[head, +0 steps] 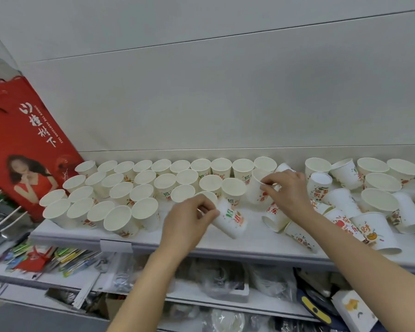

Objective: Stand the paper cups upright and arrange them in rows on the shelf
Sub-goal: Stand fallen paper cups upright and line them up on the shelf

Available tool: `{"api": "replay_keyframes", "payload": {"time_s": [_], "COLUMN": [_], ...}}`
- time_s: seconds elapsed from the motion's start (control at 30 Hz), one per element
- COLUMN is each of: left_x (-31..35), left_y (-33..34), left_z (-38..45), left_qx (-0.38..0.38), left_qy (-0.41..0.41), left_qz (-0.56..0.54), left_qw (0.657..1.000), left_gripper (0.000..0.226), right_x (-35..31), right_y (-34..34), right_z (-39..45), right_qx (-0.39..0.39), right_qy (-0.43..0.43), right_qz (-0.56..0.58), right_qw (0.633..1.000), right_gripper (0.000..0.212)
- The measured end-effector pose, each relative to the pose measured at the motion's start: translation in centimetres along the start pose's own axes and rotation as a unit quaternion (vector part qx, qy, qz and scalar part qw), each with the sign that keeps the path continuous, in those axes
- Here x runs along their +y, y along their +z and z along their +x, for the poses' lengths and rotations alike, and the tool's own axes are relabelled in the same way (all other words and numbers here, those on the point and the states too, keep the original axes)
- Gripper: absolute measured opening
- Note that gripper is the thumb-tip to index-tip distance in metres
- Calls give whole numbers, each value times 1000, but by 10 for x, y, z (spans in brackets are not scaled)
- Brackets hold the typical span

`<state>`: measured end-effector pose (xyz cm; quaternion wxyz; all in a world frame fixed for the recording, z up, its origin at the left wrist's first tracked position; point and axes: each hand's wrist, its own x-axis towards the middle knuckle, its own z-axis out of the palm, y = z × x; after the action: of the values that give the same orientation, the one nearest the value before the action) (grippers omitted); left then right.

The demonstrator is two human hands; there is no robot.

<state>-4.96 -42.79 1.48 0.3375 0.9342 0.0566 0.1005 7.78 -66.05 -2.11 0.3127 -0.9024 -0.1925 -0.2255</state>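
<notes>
Left hand (189, 216) pinches a tilted cup (230, 218); right hand (285, 190) grips an upright cup (259, 188).

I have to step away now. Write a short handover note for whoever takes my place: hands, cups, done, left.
Left hand holds a tilted cup at the shelf's front.
Right hand pinches the rim of an upright cup at the rows' right end.
Done: upright rows fill the shelf's left half.
Left: the jumbled cups on the right, several tipped or upside down, need standing and lining up.
</notes>
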Motion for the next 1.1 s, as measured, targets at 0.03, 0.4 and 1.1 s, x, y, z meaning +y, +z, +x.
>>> {"api": "replay_keyframes", "payload": {"time_s": [0.03, 0.4, 1.1], "left_x": [-11, -83, 34], "left_y": [-15, -36, 40], "left_z": [-2, 1, 39], "left_qx": [15, 20, -28], "left_qy": [-7, -18, 203], "left_qz": [28, 224, 182], "left_qw": [999, 974, 962], "left_gripper": [9, 6, 29], "right_x": [-3, -51, -17], "right_y": [-2, 20, 2], "right_z": [-4, -60, -68], "right_qx": [8, 24, 30], "right_qy": [1, -105, -126], "right_qz": [17, 66, -106], "right_qw": [1000, 992, 986], "right_gripper": [7, 10, 19]}}
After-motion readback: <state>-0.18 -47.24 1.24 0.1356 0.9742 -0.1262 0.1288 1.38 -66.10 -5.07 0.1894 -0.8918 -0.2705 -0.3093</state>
